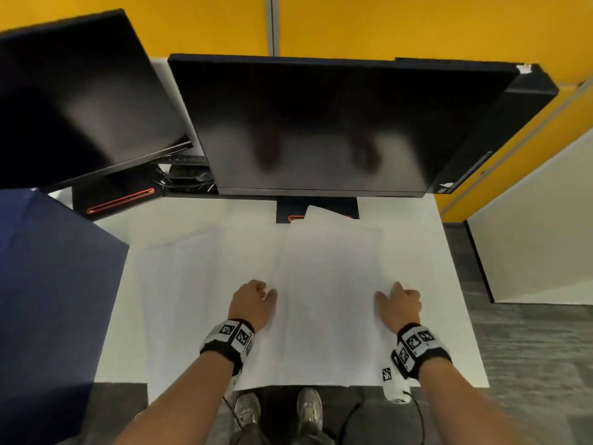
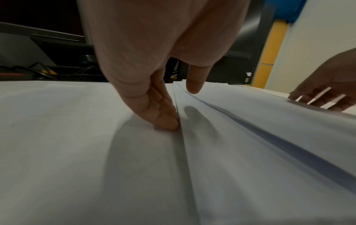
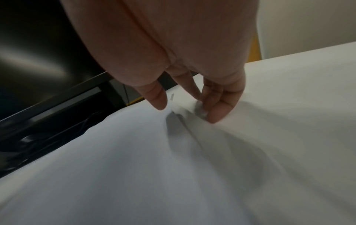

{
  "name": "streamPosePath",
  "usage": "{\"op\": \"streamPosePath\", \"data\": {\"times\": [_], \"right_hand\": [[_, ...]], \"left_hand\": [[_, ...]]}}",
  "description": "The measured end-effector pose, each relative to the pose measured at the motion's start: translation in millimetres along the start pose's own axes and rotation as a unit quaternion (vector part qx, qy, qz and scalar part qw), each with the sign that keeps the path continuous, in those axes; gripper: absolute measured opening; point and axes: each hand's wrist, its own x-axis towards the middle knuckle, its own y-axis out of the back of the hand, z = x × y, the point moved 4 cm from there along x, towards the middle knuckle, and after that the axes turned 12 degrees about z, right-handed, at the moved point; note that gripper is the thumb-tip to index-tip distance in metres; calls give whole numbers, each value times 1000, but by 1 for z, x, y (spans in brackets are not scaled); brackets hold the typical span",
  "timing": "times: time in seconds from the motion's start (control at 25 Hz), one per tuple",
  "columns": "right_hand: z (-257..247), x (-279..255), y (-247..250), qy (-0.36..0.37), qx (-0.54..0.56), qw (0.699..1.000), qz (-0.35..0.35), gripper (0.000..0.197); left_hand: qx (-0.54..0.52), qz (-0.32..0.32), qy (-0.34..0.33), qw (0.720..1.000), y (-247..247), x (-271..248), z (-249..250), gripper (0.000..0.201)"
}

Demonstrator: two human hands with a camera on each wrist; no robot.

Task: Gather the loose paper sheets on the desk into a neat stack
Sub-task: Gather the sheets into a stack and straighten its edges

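Paper sheets [image 1: 327, 284] cover the near middle of a white desk [image 1: 449, 284], overlapping in a loose pile that runs from the near edge to the foot of the monitor stand, with one more sheet fanned out to the left. Two dark monitors, a large monitor [image 1: 321, 123] and a smaller left monitor [image 1: 73, 91], stand at the far side, against a yellow partition [image 1: 385, 24].

The left hand [image 1: 252, 301] rests at the pile's left edge; in the left wrist view its fingertips [image 2: 167, 121] press against the sheet edges while the thumb hovers above, holding nothing. The right hand [image 1: 399, 301] sits at the right edge, fingers [image 3: 217, 112] bent down onto the paper, thumb just clear; whether it pinches a sheet cannot be told.

The paper looks light, thin and limp, slippery sheet on sheet, and it creases easily; one sheet already bows upward. The safest hold is probably at opposite long edges, pushing inward with flat fingers, then tapping the edges square.

No containers are in view.
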Motion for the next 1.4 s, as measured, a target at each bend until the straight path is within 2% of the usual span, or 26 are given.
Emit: {"op": "streamPosePath", "data": {"times": [0.08, 0.16, 0.28, 0.4, 0.48, 0.56, 0.64, 0.72, 0.8, 0.84, 0.92, 1.0, 1.16, 1.28, 1.36, 1.4], "right_hand": [[12, -26, -16, 16, 18, 999, -38, 66], [18, -53, -32, 58, 14, 996, -70, 58], [35, -68, -29, 59, 6, 998, -29, 38], [47, -85, -23, 30, 5, 999, 9, 33], [40, -102, -30, 53, -18, 998, -10, 32], [35, -110, -35, 63, -55, 996, -28, 31], [36, -100, -26, 44, -80, 995, -24, 38], [37, -75, -14, -18, -32, 999, -4, 56], [27, -46, 0, -49, 36, 998, 25, 68], [20, -34, 4, -57, 61, 996, 37, 72], [1, -19, 6, -65, 91, 993, 44, 79], [-20, -14, -6, -69, 114, 991, 28, 82], [-51, -16, -24, -33, 98, 994, 33, 76], [-47, -17, -23, -31, 100, 994, 19, 83], [-42, -21, -21, -30, 86, 996, 17, 91], [-42, -25, -22, -17, 75, 997, 19, 96]], "left_hand": [[20, -32, -7, 999, -7, -23, -10, 38], [46, -63, -34, 996, -13, -46, -13, 36], [34, -25, -23, 999, 0, -62, -22, 33], [39, -5, -10, 999, 6, -73, -34, 26], [79, -33, -19, 996, -2, -87, -34, 25], [125, -74, -29, 989, -11, -98, -34, 36], [112, -57, -33, 992, 0, -85, -39, 37], [82, 40, -32, 995, 29, -44, -51, 43], [84, 146, 17, 986, 61, 3, -66, 68], [97, 173, 60, 978, 73, 21, -72, 81], [113, 170, 139, 969, 79, 42, -77, 99], [92, 144, 160, 972, 72, 48, -74, 104], [41, 114, 137, 983, 55, 49, -69, 85], [28, 97, 134, 986, 54, 46, -75, 73], [29, 63, 112, 991, 51, 43, -77, 72], [55, 51, 91, 993, 49, 40, -74, 78]]}}
